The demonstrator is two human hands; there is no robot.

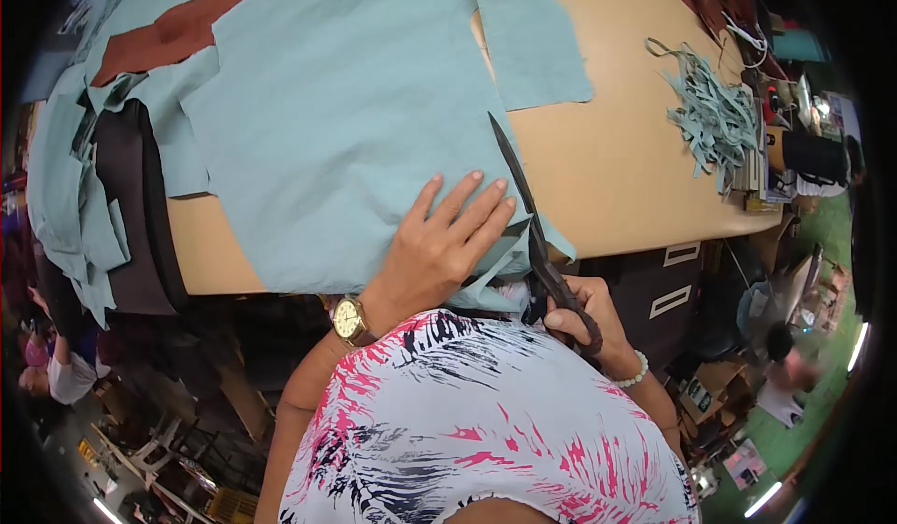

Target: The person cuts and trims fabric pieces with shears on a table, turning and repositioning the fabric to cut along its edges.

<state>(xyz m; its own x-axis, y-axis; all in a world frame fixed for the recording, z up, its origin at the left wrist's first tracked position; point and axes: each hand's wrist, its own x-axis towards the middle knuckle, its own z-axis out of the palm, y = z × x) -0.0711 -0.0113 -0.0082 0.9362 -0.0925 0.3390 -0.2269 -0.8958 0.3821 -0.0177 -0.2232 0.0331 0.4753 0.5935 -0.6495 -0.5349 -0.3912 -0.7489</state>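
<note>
A broad piece of pale blue-green fabric (pixel 346 103) lies over the table and reaches its near edge. My left hand (pixel 448 234) rests flat on the fabric near that edge, fingers spread. In my right hand (pixel 598 323) are large dark scissors (pixel 533 225), gripped by the handles and pointing away from me. Their blades lie along the fabric's right edge, just right of my left fingertips. A narrow cut strip (pixel 558 240) of the same fabric hangs beside the blades. Part of the handles is hidden by my right hand.
Fabric strips (pixel 710 113) lie in a tangled pile at the table's right. A smaller blue-green piece (pixel 533 38) sits beyond the scissors. Rust-brown fabric (pixel 168 33) lies at the far left, near a dark chair back (pixel 140 206) draped with cloth. Drawers (pixel 668 290) stand below the right edge.
</note>
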